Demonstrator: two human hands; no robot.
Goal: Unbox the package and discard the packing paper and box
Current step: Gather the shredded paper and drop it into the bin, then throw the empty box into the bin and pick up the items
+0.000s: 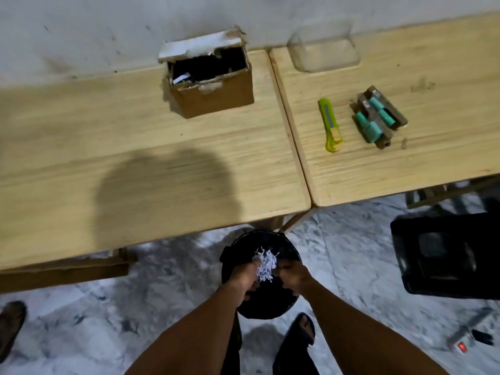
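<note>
Black round bin (261, 301) on the marbled floor (346, 255), just in front of the table (135, 171) edge; interior dark, contents not readable. Held over its mouth: a wad of white shredded packing paper (265, 266), crinkled strips, bunched between both hands. Left hand (244, 274) and right hand (293, 276) reach down and forward, forearms bare and converging, each grip closed on a side of the wad, fingers curled in. Cardboard box (213, 79) stands at the far edge of the table against the wall, top open, flaps torn and ragged, one pale flap leaning back; inside mostly dark, with a white scrap showing near the left corner. A second table (405, 163) butts against the first, both pale wood with visible grain. On it: a yellow-green utility knife (330, 125), and beside it but apart, a cluster of brown packs holding teal cylindrical items (378, 117). A clear plastic container (324, 52) sits near the wall, blurred. Black square crate (446, 255) on the floor to the right.
</note>
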